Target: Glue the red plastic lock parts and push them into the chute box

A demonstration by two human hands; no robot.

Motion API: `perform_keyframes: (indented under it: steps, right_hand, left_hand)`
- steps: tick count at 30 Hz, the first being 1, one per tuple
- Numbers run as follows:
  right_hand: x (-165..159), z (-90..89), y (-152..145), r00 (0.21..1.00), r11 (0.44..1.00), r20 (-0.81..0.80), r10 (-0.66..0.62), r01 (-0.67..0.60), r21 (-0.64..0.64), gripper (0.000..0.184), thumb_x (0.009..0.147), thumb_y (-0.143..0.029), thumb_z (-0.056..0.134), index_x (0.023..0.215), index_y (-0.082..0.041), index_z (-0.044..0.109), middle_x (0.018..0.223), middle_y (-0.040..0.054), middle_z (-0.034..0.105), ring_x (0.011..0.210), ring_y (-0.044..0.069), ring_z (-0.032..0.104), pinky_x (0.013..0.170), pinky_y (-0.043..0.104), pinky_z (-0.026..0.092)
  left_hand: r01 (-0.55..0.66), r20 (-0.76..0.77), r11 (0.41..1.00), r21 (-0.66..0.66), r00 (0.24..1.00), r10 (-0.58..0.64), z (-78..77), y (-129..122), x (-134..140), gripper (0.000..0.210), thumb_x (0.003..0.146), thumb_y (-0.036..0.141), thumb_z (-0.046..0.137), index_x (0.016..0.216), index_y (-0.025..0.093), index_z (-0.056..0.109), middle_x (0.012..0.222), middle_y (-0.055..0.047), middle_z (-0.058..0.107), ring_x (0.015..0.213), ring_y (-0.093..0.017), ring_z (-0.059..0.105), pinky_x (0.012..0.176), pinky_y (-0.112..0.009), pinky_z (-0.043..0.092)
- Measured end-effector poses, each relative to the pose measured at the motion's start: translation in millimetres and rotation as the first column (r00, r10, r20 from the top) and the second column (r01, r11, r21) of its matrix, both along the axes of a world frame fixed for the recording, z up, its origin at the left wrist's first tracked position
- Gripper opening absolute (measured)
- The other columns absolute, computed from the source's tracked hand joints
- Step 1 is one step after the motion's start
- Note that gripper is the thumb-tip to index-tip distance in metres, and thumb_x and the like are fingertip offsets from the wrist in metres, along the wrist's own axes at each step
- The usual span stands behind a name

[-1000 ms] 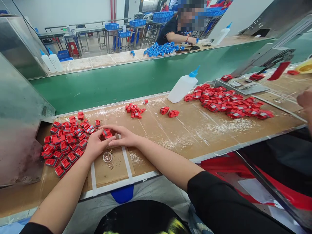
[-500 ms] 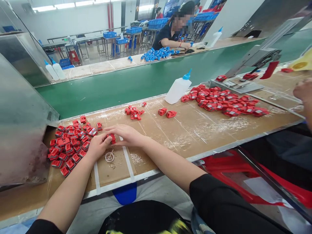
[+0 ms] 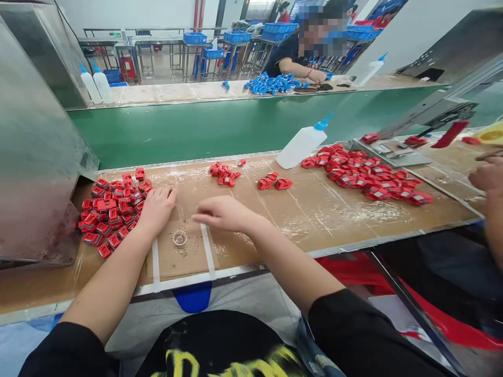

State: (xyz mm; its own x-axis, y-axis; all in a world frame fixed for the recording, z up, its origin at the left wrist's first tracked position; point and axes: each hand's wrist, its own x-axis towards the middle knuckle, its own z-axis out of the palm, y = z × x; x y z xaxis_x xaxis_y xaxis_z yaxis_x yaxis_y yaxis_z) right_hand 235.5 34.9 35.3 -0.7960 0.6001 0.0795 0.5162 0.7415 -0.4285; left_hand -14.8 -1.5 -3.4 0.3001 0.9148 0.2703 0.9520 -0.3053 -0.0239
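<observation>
Evidently, the small clear dish (image 3: pixel 179 239), a thin stick in it, sat on a brown cardboard sheet (image 3: pixel 168 266) between two white tape strips (image 3: pixel 208 254). Left of the dish spread a pile of red-and-grey plastic housings (image 3: pixel 112 209). Beyond the dish and slightly left, the left hand (image 3: pixel 157 207) was at the pile's right edge, fingers bent and close together; whether they had hold of a housing could not be told. Beyond the dish and to its right, the right hand (image 3: pixel 223 212) was well apart from the left, its fingers partly curled towards the thumb; any grip there was hidden too. Farther beyond the dish, rightwards, lay a small cluster of red pieces (image 3: pixel 225 174), then a white squeeze bottle (image 3: pixel 301 147) with a blue nozzle, and far right, a larger red heap (image 3: pixel 361 173).
</observation>
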Motion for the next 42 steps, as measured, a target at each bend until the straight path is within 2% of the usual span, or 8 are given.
perform_keyframes:
  steps: [5, 9, 12, 17, 20, 24, 33, 42]
  right_hand:
    - [-42, -3.1, -6, 0.933, 0.936, 0.077, 0.351, -0.349, -0.038, 0.045, 0.103, -0.047, 0.053, 0.069, -0.017, 0.054, 0.063, -0.0007, 0.052, 0.059, 0.012, 0.037, 0.060, 0.028, 0.023]
    - [-45, -23.0, -4, 0.888, 0.886, -0.084, 0.452, -0.458, -0.074, 0.040, 0.102, -0.035, 0.051, 0.067, -0.018, 0.045, 0.062, -0.0032, 0.042, 0.061, 0.011, 0.034, 0.062, 0.027, 0.024]
    - [-44, -33.3, -4, 0.857, 0.831, -0.206, 0.473, -0.511, -0.218, 0.042, 0.102, -0.035, 0.051, 0.065, -0.018, 0.040, 0.060, -0.0054, 0.035, 0.058, 0.009, 0.030, 0.060, 0.026, 0.024]
    - [-35, -43.4, 5, 0.850, 0.825, -0.457, 0.262, -0.443, -0.350, 0.047, 0.096, -0.035, 0.055, 0.059, -0.020, 0.032, 0.057, -0.0063, 0.026, 0.054, 0.008, 0.026, 0.055, 0.026, 0.021]
    - [-30, -47.3, 17, 0.782, 0.911, -0.617, -0.081, -0.193, -0.364, 0.045, 0.093, -0.039, 0.056, 0.057, -0.021, 0.034, 0.057, -0.0054, 0.029, 0.053, 0.009, 0.028, 0.055, 0.027, 0.023]
    - [-31, -49.5, 28, 0.659, 0.906, -0.646, -0.386, 0.137, -0.401, 0.045, 0.090, -0.045, 0.056, 0.058, -0.021, 0.034, 0.058, -0.0043, 0.032, 0.057, 0.010, 0.030, 0.058, 0.027, 0.026]
    - [-41, -56.9, 32, 0.753, 0.925, -0.573, -0.323, 0.123, -0.360, 0.043, 0.090, -0.045, 0.052, 0.060, -0.020, 0.034, 0.061, -0.0045, 0.030, 0.060, 0.010, 0.030, 0.059, 0.027, 0.024]
    - [-40, -57.9, 34, 0.744, 0.925, -0.573, -0.344, 0.164, -0.342, 0.042, 0.090, -0.043, 0.051, 0.060, -0.021, 0.032, 0.060, -0.0049, 0.028, 0.059, 0.009, 0.030, 0.059, 0.027, 0.024]
  left_hand:
    - [0.096, 0.053, 0.995, -0.010, 0.994, -0.095, 9.2, -9, 0, 0.068, 0.095, 0.030, 0.068, 0.155, 0.014, 0.044, 0.125, -0.016, 0.069, 0.114, -0.032, 0.063, 0.095, -0.042, 0.047]
    - [0.018, 0.291, 1.000, 0.018, 0.956, -0.022, 5.9, -13, 4, 0.065, 0.094, 0.036, 0.070, 0.154, 0.020, 0.048, 0.129, -0.013, 0.068, 0.115, -0.030, 0.065, 0.093, -0.038, 0.051]
    - [-0.023, 0.545, 0.999, -0.047, 0.837, 0.045, 1.1, -12, 7, 0.066, 0.091, 0.035, 0.075, 0.152, 0.026, 0.051, 0.128, -0.009, 0.067, 0.109, -0.026, 0.069, 0.093, -0.036, 0.054]
    - [0.078, 0.841, 0.983, -0.164, 0.532, 0.098, -14.0, -5, 12, 0.064, 0.084, 0.024, 0.081, 0.144, 0.026, 0.059, 0.127, -0.006, 0.062, 0.102, -0.020, 0.072, 0.097, -0.037, 0.059]
    - [0.080, 0.834, 0.975, -0.209, 0.535, 0.135, -19.4, -3, 15, 0.053, 0.081, 0.023, 0.083, 0.131, 0.024, 0.068, 0.121, -0.007, 0.062, 0.101, -0.021, 0.072, 0.099, -0.041, 0.060]
    - [0.078, 0.817, 0.963, -0.256, 0.550, 0.173, -17.0, -3, 17, 0.044, 0.079, 0.021, 0.084, 0.121, 0.024, 0.072, 0.118, -0.005, 0.060, 0.097, -0.018, 0.072, 0.100, -0.041, 0.061]
    - [0.106, 0.839, 0.956, -0.275, 0.512, 0.184, -14.8, -3, 17, 0.042, 0.080, 0.022, 0.083, 0.120, 0.023, 0.070, 0.118, -0.004, 0.058, 0.095, -0.016, 0.074, 0.097, -0.036, 0.064]
    - [0.097, 0.854, 0.967, -0.236, 0.495, 0.159, -19.3, 0, 13, 0.045, 0.079, 0.031, 0.084, 0.121, 0.023, 0.070, 0.123, -0.006, 0.057, 0.102, -0.021, 0.074, 0.096, -0.039, 0.065]
